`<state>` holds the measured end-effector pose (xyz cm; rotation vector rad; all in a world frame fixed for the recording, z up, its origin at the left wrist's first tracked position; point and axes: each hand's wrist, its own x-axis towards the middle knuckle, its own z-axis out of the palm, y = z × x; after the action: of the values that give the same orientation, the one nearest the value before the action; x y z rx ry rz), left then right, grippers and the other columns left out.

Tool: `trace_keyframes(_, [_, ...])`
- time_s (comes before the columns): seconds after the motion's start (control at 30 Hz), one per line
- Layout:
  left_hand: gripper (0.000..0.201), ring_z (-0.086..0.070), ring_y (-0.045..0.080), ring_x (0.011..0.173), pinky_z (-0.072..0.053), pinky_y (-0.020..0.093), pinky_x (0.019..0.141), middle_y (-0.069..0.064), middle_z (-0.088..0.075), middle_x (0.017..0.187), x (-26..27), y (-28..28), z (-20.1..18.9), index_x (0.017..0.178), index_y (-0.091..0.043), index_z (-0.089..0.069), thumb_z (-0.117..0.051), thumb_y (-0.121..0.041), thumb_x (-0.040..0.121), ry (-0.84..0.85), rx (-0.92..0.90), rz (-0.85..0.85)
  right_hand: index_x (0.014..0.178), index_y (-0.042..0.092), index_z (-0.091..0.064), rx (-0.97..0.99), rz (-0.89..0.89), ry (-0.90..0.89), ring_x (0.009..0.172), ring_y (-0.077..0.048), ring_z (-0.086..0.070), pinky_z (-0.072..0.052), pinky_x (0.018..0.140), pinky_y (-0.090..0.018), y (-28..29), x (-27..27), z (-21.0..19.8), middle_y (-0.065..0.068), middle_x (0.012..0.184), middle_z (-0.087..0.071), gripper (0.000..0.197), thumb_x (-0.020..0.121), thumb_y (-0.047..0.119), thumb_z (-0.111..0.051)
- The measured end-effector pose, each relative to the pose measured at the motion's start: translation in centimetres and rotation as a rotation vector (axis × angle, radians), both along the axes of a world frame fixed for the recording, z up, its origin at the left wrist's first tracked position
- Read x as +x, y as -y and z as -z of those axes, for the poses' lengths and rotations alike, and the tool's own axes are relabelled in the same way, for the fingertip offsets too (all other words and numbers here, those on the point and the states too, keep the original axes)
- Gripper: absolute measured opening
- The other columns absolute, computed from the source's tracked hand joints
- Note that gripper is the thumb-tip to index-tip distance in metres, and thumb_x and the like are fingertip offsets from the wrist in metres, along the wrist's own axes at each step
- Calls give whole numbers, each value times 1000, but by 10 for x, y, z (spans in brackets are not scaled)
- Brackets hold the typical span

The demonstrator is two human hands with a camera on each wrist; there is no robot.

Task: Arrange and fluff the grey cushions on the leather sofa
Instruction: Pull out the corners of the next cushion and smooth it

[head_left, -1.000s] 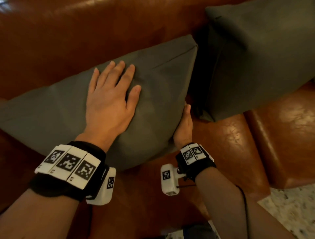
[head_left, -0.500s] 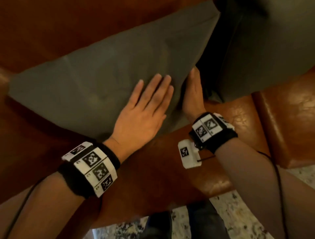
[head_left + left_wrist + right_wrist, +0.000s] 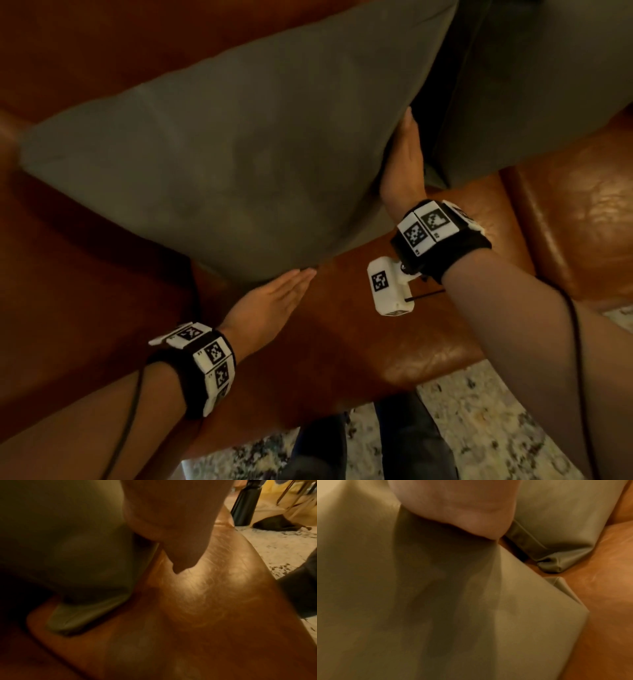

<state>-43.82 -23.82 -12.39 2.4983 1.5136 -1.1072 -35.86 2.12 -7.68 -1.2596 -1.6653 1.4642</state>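
A large grey cushion (image 3: 233, 164) leans against the brown leather sofa (image 3: 342, 329), filling the middle of the head view. My left hand (image 3: 274, 298) lies flat with straight fingers at the cushion's lower edge, the fingertips just under it. My right hand (image 3: 404, 161) is pressed flat against the cushion's right side, fingers pointing up between it and a second grey cushion (image 3: 534, 85). In the right wrist view the palm (image 3: 453, 507) rests on the first cushion's fabric (image 3: 402, 601), with the second cushion's corner (image 3: 556, 527) beside it.
The sofa seat continues to the right (image 3: 575, 219) past a seam. A patterned rug (image 3: 479, 428) lies in front of the sofa, with my legs (image 3: 394, 438) standing on it. A black furniture leg (image 3: 245, 503) stands on the floor in the left wrist view.
My left hand slid off the cushion's face down to its lower edge. The right hand moved up along the cushion's right side. The cushion now stands more upright and closer to the view.
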Motion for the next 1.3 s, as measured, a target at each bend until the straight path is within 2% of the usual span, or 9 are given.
trace_keyframes(0.13, [54,-5,35,149,14,49,118,18,-9,159,-9,-12,-49,146,0,-37,-30,-20,96,354,377,-49,153,30,-19,-95,97,-138,145,-7,-23,-21,121,-41,11,31,-2,6,160,-23,107,68,91,-40])
trace_keyframes(0.27, [53,-17,33,147,-6,51,119,6,-24,158,-47,-42,-85,148,-10,-39,-46,-19,96,333,876,-230,155,22,-13,-52,-113,-7,145,-2,-20,-20,121,-33,50,55,21,6,161,-18,97,81,76,-44])
trace_keyframes(0.53, [61,22,35,144,23,48,115,18,13,157,-12,-24,29,153,-5,-20,-31,-23,95,43,386,-33,155,19,-17,20,69,-7,144,-1,-21,-22,120,-29,56,25,26,5,160,-22,83,88,61,-41])
trace_keyframes(0.7, [60,-7,26,148,2,41,119,8,-7,153,-14,-27,25,143,0,-24,-39,-19,88,173,334,-100,153,8,-16,299,290,-45,149,-17,-13,-11,122,-44,89,-17,-6,-8,161,-19,56,103,32,-26])
trace_keyframes(0.83, [66,29,35,139,29,48,110,22,26,153,-14,-23,16,150,4,5,-25,-19,95,76,293,-93,155,18,-15,36,467,102,150,-17,-9,-6,122,-44,68,-21,41,-2,162,-17,62,99,45,-15])
trace_keyframes(0.93, [61,24,36,144,24,47,114,22,8,159,-20,-18,17,151,2,-17,-24,-18,94,188,189,-81,155,19,-14,-80,343,117,150,-15,-10,-9,123,-40,61,6,80,0,162,-18,59,102,46,-15])
trace_keyframes(1.03, [50,-17,36,148,4,44,121,21,-34,153,-18,-9,12,136,-4,-52,-42,-22,91,418,117,-46,151,19,-30,-132,270,229,146,-18,-25,-19,120,-37,53,27,97,-2,157,-32,57,103,45,-19])
trace_keyframes(1.17, [34,-61,13,104,-41,28,96,-5,-66,112,-22,16,-15,117,-20,-68,-46,-26,92,921,78,-546,101,7,-61,82,390,380,91,-17,-56,-45,85,-34,59,53,69,-12,102,-62,29,100,29,-42])
trace_keyframes(1.3, [32,-61,1,108,-47,21,98,-9,-67,121,-41,-3,-38,128,-24,-61,-54,-19,98,1196,-104,-1155,65,14,-63,279,-454,291,59,-10,-53,-39,57,-26,98,33,1,-2,65,-62,32,86,31,-46])
